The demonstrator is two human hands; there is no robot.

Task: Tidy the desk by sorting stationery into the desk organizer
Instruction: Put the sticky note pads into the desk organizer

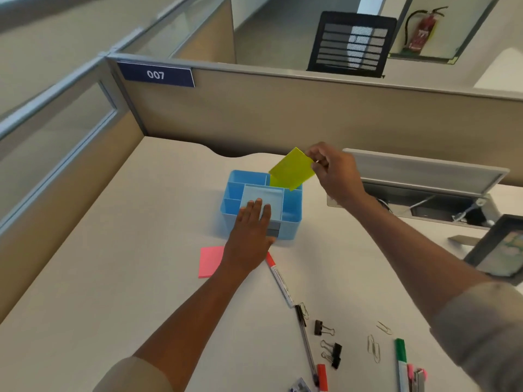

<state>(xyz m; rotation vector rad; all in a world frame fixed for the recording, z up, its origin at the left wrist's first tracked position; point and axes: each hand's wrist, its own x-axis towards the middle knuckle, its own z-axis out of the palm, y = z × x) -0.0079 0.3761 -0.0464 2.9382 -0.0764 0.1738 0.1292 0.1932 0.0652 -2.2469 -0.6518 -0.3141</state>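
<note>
The right hand is pinching a yellow-green sticky-note pad by its edge, tilting it over the far compartment of the blue plastic desk organizer, while the flat-fingered left hand is steadying the organizer's near side.

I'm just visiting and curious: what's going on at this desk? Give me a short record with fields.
Setting: office cubicle desk, partition sign reading 007
Left hand: fingers flat on the pale blue pad in the blue organizer
Right hand: pinches a yellow-green sticky pad above the organizer's back compartment
Still on the desk: pink sticky pad, red-capped marker, pen, binder clips, paper clips, green marker
Progress: partly sorted
</note>
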